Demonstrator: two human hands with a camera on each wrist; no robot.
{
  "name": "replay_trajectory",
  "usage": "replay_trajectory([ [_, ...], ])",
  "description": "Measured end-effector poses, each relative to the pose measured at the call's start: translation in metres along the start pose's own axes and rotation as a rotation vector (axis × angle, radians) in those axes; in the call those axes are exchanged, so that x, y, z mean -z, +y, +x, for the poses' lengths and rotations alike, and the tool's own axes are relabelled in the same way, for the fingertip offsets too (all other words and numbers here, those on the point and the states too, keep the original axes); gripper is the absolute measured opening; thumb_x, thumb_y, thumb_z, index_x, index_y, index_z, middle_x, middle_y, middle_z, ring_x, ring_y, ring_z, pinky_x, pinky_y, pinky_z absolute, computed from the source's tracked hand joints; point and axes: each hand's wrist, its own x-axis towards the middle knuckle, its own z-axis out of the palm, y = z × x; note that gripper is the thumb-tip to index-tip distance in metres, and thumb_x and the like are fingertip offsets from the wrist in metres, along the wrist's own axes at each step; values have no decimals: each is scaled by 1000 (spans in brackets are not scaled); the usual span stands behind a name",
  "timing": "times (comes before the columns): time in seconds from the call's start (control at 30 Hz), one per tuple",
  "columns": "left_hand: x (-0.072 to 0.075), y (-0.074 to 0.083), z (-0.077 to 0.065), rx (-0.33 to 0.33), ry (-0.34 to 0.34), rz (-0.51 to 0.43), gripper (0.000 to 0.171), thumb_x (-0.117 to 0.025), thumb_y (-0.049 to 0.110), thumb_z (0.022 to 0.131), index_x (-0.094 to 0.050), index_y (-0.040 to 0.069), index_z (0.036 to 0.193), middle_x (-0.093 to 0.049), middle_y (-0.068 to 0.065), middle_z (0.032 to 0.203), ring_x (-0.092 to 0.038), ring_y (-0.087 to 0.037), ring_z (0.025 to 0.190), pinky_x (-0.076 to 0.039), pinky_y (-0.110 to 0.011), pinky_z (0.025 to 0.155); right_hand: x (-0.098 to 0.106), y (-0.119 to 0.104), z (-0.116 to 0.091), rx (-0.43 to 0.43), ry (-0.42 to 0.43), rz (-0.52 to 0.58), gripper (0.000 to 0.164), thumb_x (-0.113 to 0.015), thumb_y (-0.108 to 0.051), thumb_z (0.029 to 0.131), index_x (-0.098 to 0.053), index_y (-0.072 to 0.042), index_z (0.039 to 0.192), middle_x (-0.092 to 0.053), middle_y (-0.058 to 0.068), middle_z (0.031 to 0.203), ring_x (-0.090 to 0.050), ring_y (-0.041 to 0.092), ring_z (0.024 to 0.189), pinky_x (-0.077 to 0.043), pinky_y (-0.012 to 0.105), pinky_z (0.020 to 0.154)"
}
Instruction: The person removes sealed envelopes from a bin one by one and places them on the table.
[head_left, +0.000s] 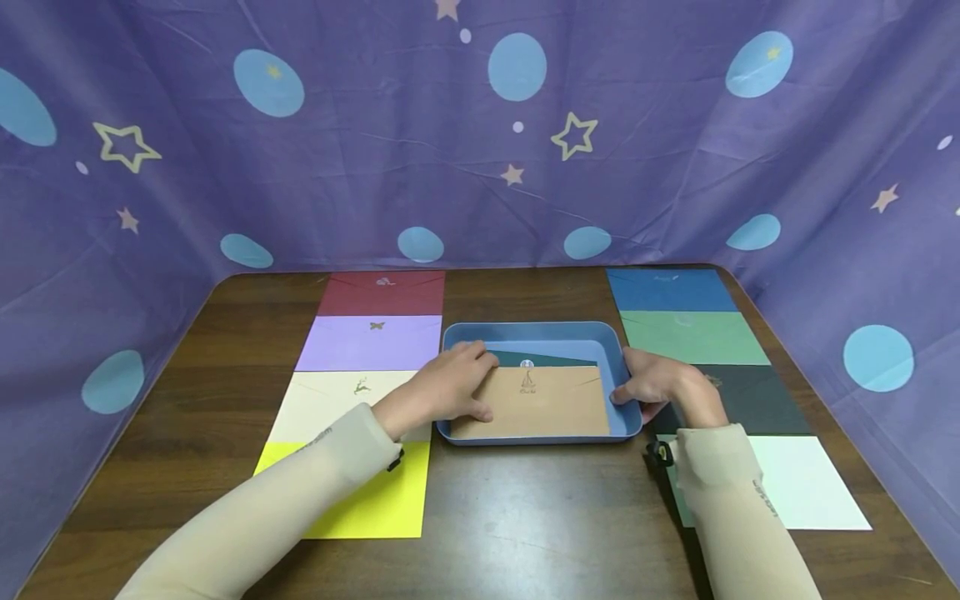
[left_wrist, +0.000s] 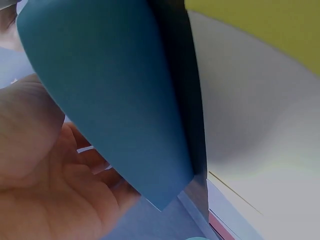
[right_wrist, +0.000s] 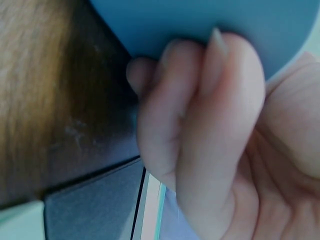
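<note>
A blue tray (head_left: 525, 340) stands mid-table; a tan envelope (head_left: 540, 410) with a sailing-boat print lies in it, over a dark green envelope (head_left: 551, 359). My left hand (head_left: 442, 385) reaches over the tray's left wall, thumb and fingers spread on the tan envelope's left part. In the left wrist view the tray's outer side (left_wrist: 105, 100) hides those fingertips. At the opposite end, my right hand (head_left: 656, 383) grips the tray's right rim, thumb inside. The right wrist view shows its curled fingers (right_wrist: 220, 125) against the tray's outer wall (right_wrist: 165, 22).
To the left lies a column of red (head_left: 386, 296), lilac (head_left: 367, 343), cream (head_left: 330, 400) and yellow (head_left: 382, 508) envelopes. On the right lie blue (head_left: 671, 292), green (head_left: 693, 337), dark grey (head_left: 757, 400) and pale mint (head_left: 810, 483) ones. A purple patterned curtain (head_left: 337, 192) hangs behind the table.
</note>
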Motion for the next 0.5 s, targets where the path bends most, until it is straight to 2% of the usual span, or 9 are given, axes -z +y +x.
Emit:
replay_trajectory([
  [0.37, 1, 4, -4, -12, 29, 36, 71, -80, 49, 73, -55, 9, 126, -52, -2, 112, -46, -18, 99, -45, -34, 84, -1, -1, -2, 2, -2, -2, 54, -64, -7, 89, -28, 4, 128, -48, 24, 107, -62, 26, 72, -56, 38, 57],
  [0.5, 1, 3, -4, -12, 27, 28, 72, -80, 49, 72, -54, 10, 127, -52, -2, 112, -46, -18, 99, -45, -34, 84, -1, -2, -2, 5, -4, -1, 55, -64, -7, 89, -28, 4, 128, -48, 24, 107, -62, 27, 72, -56, 38, 57],
])
